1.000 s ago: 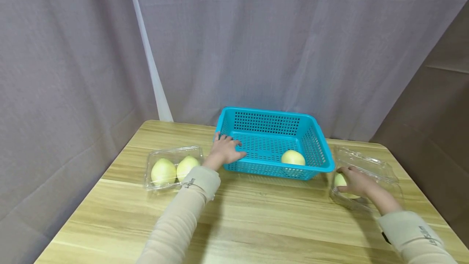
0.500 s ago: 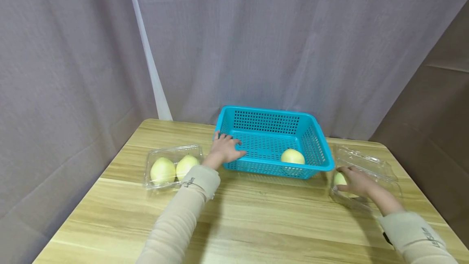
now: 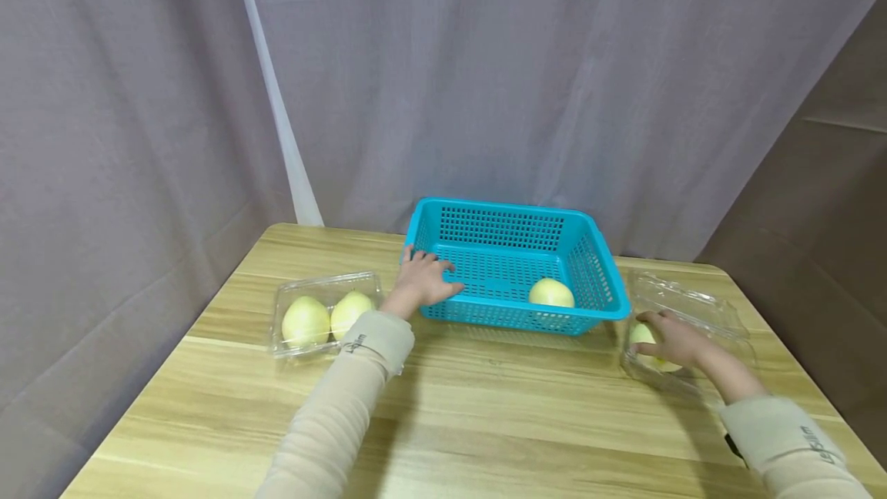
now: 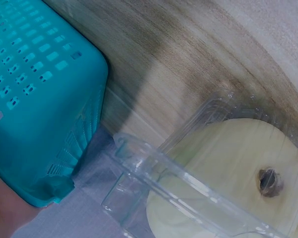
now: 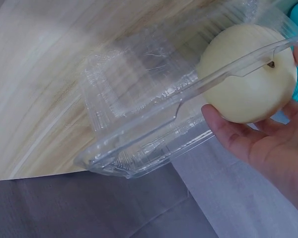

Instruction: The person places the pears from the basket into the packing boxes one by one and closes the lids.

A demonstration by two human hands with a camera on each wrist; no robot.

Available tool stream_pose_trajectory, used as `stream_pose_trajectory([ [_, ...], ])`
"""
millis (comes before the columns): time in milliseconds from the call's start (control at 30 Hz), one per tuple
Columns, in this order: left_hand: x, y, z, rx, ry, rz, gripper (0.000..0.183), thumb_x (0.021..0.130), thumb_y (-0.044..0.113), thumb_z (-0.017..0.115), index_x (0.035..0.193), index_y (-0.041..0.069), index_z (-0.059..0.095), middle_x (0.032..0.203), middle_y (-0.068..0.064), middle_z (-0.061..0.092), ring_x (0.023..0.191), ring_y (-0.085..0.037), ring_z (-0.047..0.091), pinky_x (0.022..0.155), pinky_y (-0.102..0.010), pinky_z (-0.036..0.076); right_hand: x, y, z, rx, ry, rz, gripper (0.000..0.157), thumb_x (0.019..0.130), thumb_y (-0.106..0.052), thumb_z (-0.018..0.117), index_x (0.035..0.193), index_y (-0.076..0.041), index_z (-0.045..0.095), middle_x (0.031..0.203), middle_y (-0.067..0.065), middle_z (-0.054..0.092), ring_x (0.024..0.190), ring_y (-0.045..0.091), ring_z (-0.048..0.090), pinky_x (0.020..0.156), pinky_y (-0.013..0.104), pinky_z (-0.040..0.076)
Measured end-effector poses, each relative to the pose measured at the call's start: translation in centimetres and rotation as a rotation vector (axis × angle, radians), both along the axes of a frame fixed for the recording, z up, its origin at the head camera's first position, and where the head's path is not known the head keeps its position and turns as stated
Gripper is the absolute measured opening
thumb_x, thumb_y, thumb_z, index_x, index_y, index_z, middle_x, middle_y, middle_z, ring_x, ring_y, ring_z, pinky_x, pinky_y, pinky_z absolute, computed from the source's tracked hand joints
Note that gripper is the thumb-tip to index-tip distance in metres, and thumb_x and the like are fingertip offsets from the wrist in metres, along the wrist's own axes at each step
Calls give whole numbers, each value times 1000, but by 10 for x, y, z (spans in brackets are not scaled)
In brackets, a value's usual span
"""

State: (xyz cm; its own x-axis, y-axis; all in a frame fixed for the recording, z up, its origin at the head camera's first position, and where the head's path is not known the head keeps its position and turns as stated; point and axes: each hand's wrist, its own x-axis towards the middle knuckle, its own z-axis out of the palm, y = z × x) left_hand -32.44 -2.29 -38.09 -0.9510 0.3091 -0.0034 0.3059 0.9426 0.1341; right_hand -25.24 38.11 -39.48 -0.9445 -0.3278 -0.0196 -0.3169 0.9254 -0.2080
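My right hand (image 3: 682, 345) grips a pale yellow pear (image 5: 243, 79) inside an open clear plastic box (image 5: 139, 104) at the table's right. In the right wrist view, the thumb and fingers curve round the pear's lower side. My left hand (image 3: 421, 283) rests at the near left corner of a blue plastic basket (image 3: 478, 313), fingers spread over the rim, holding nothing else. Another pear (image 3: 551, 293) lies in the basket's near right part. In the left wrist view, only a bit of the left hand shows, against the basket's edge.
Left of the basket, a second clear plastic box (image 3: 329, 280) holds two pears, one at its left (image 3: 306, 322) and one partly behind the left sleeve (image 3: 349, 313). The wooden table (image 3: 499, 422) ends at a grey curtain (image 3: 513, 83) behind the basket.
My right hand has shifted its hold slightly, and a little more of the pear's lower side shows below the fingers. The left hand stays on the basket. The head view has tilted slightly.
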Motion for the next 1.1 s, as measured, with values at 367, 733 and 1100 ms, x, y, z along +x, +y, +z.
stream_pose_trajectory([
  [367, 1, -1, 0, 10, 9, -9, 53, 90, 59, 45, 133, 27, 54, 143, -3, 47, 136, -28, 35, 118, -51, 5, 1, 0, 3, 1, -5, -5, 57, 83, -26, 71, 116, 16, 51, 111, 38, 54, 101, 56, 52, 81, 60, 46],
  [733, 1, -1, 0, 31, 4, -3, 51, 90, 56, 48, 132, 27, 54, 142, -4, 47, 136, -30, 35, 118, -52, 4, 1, 5, 0, 6, 12, -16, 53, 81, -19, 71, 113, 18, 51, 109, 38, 56, 99, 57, 51, 81, 61, 46],
  [1100, 1, -1, 1, 15, 5, -7, 53, 90, 59, 45, 132, 29, 54, 143, -4, 46, 136, -30, 35, 118, -51, 4, 3, 7, 2, -9, -18, -37, 54, 81, -18, 72, 114, 19, 49, 109, 40, 52, 100, 59, 48, 81, 62, 45],
])
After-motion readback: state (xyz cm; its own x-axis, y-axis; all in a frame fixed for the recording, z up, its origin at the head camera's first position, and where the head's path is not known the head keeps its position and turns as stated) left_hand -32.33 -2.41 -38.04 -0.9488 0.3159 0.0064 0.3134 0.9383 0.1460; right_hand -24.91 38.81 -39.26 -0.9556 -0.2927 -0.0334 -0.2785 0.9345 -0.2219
